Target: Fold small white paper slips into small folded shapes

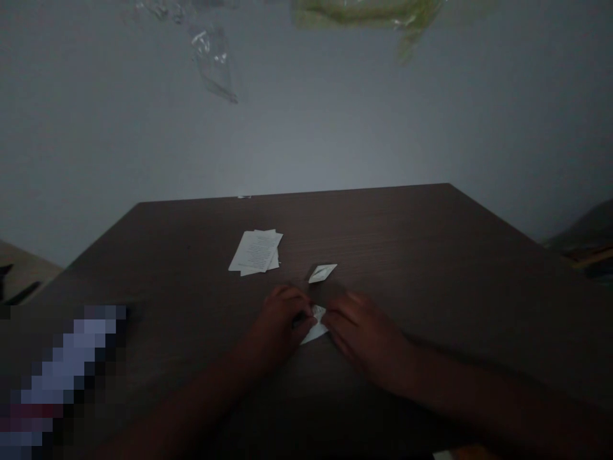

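A small folded piece of white paper (316,327) lies on the table between my two hands, partly hidden by them. My left hand (280,322) curls over its left side, with the fingers pinching the paper. My right hand (366,338) lies low with its fingertips against the paper's right side. Just beyond them rests another folded white paper piece (322,273). Further left is a small stack of printed sheets (255,252), and neither hand touches it.
The papers lie on a dark wood-grain table (383,236) that ends at a far edge before a grey wall (306,115). Clear plastic (213,64) and a green item (368,13) show at the top. A pixelated patch (62,377) covers the lower left.
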`<control>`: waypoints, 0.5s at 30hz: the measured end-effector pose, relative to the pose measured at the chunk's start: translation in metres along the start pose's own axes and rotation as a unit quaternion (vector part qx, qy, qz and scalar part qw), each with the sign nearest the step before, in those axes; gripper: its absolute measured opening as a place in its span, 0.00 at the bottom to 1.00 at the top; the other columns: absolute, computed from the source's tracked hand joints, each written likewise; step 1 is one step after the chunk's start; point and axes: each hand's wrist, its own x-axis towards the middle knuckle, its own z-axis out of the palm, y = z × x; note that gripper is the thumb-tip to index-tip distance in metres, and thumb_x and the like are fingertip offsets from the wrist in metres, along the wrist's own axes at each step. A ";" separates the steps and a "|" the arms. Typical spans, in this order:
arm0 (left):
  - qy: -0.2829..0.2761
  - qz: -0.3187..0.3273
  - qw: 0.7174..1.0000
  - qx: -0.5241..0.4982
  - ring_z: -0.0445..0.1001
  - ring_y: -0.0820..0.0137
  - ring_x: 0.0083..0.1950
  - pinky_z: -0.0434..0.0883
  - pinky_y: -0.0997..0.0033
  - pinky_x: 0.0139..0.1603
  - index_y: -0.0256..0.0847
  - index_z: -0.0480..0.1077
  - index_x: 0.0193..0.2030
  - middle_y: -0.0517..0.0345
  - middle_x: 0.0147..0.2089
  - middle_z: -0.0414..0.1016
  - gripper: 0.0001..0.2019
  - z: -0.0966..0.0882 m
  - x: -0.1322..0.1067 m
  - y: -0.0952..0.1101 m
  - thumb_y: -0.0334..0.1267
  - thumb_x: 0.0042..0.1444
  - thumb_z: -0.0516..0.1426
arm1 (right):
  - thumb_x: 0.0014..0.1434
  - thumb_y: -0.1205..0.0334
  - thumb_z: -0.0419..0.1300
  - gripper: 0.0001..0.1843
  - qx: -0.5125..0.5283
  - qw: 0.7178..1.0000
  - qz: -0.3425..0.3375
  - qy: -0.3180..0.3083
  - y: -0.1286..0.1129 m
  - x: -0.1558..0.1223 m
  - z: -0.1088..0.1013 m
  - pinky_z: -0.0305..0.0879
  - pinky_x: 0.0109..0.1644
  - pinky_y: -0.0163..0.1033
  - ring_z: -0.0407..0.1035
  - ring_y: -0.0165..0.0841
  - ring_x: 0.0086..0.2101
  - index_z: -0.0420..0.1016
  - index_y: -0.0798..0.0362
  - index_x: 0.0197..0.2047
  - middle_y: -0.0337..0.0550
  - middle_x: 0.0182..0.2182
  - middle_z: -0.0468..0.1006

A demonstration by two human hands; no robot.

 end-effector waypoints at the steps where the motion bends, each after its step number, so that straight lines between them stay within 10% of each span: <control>1: 0.003 0.000 1.000 0.003 0.85 0.55 0.58 0.80 0.50 0.66 0.44 0.80 0.40 0.54 0.52 0.90 0.09 0.000 0.000 0.001 0.24 0.67 0.66 | 0.80 0.72 0.60 0.12 0.005 0.999 -0.010 -0.031 -0.004 -0.001 -0.001 0.81 0.56 0.51 0.80 0.44 0.48 0.84 0.53 0.58 0.51 0.49 0.88; 15: -0.089 0.011 0.992 0.091 0.82 0.52 0.63 0.79 0.51 0.67 0.45 0.80 0.59 0.51 0.62 0.85 0.12 -0.011 -0.002 -0.002 0.31 0.73 0.64 | 0.80 0.66 0.62 0.19 -0.029 0.996 0.016 -0.089 -0.023 -0.006 0.003 0.81 0.70 0.54 0.84 0.49 0.59 0.86 0.61 0.67 0.61 0.62 0.89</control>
